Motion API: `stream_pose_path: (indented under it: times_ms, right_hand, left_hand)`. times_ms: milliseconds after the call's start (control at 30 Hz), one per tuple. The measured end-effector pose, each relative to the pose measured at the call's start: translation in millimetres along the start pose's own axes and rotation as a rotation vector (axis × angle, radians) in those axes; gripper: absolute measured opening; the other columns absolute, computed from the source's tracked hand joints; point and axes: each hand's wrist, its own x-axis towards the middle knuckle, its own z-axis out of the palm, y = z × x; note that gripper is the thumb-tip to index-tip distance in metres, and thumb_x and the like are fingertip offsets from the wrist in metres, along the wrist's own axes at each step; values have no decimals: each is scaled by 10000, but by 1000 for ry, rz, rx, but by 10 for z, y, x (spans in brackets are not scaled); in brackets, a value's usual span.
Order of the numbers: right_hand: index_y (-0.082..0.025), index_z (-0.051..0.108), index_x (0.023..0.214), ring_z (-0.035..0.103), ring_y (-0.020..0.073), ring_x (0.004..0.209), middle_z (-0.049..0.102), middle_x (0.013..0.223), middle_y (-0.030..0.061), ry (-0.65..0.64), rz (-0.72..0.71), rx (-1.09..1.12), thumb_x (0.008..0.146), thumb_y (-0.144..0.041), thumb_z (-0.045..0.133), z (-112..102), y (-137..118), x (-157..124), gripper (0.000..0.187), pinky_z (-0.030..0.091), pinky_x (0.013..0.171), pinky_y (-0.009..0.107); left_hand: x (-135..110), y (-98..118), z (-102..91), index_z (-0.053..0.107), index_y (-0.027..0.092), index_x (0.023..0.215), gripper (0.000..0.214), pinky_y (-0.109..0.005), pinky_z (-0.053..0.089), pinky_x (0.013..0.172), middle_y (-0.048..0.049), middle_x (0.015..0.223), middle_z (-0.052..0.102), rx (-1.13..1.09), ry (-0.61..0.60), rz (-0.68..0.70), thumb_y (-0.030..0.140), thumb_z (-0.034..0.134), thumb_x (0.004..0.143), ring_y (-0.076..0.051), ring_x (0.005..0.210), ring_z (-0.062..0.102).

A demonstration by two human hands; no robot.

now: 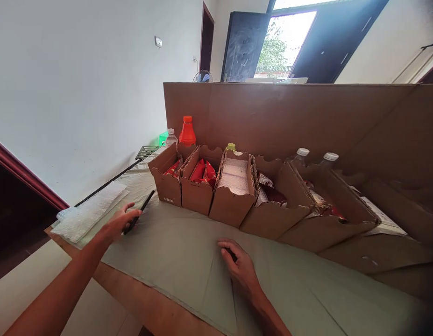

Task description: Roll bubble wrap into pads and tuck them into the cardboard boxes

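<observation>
On the left part of the cloth-covered table, my left hand [120, 223] is closed on a slim black object [146, 201], long and straight. It may be a phone seen edge-on; its kind does not show clearly. My right hand [240, 265] rests on the greenish table cover [181, 254] near the middle, fingers curled toward the thumb. A dark patch shows in the gap between them, and I cannot tell whether it is shadow or a small thing. Beyond both hands stand cardboard bins, including one with red packets [204, 171] and one with bubble wrap [233, 179].
Several cardboard bins [196, 198] line the table's back. Behind them are an orange bottle [187, 132], clear bottles with white caps [330, 157] and a tall cardboard panel [272, 112]. Bubble wrap sheets [86, 212] lie at the left edge, beside the wall [79, 93].
</observation>
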Motion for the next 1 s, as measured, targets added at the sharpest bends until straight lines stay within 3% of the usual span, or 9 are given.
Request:
stream_pose_path:
  times_ms: [100, 267, 433, 600, 833, 1000]
  right_hand:
    - [-257, 747, 965, 691, 270, 970, 762, 1025, 80, -108, 51, 112, 861, -486, 626, 257, -293, -33, 278, 542, 889, 419]
    - [-241, 713, 1145, 707, 250, 992, 758, 1046, 72, -245, 137, 398, 905, -554, 611, 833, -731, -104, 407, 554, 795, 358]
    - [-215, 702, 938, 632, 180, 779, 679, 817, 21, -166, 205, 574, 882, -642, 621, 1011, -721, -156, 438, 512, 708, 299]
    - [-220, 645, 820, 529, 135, 658, 580, 723, -36, -126, 255, 659, 795, -579, 758, 947, -635, -181, 377, 479, 671, 274]
    - [-204, 705, 824, 597, 152, 709, 669, 778, -6, -190, 297, 758, 703, -539, 856, 873, -577, -138, 387, 487, 754, 298]
    - [-219, 749, 1023, 688, 226, 936, 749, 1045, 81, -232, 373, 832, 730, -651, 795, 799, -484, -101, 524, 514, 864, 366]
  left_hand:
    - [-501, -187, 171, 398, 100, 1476, 931, -365, 590, 712, -119, 1057, 712, -162, -37, 71, 578, 612, 706, -238, 838, 727]
    - [-1011, -261, 741, 378, 132, 1496, 1007, -392, 576, 883, -178, 1291, 652, -281, -33, 148, 591, 691, 656, -297, 1118, 687]
    - [-1260, -287, 1132, 319, 149, 1530, 911, -436, 538, 983, -171, 1310, 652, -331, -30, 235, 522, 666, 774, -305, 1168, 671]
    - [-1365, -316, 1181, 279, 195, 1559, 945, -494, 492, 1055, -154, 1361, 626, -179, 34, 280, 446, 689, 746, -318, 1247, 623]
    - [-1395, -285, 1197, 264, 228, 1577, 940, -492, 493, 1060, -146, 1388, 608, 8, 133, 456, 372, 682, 747, -331, 1278, 603]
    - [-1249, -360, 1057, 236, 171, 1578, 941, -512, 511, 1019, -187, 1358, 616, 151, 303, 544, 360, 673, 766, -359, 1219, 625]
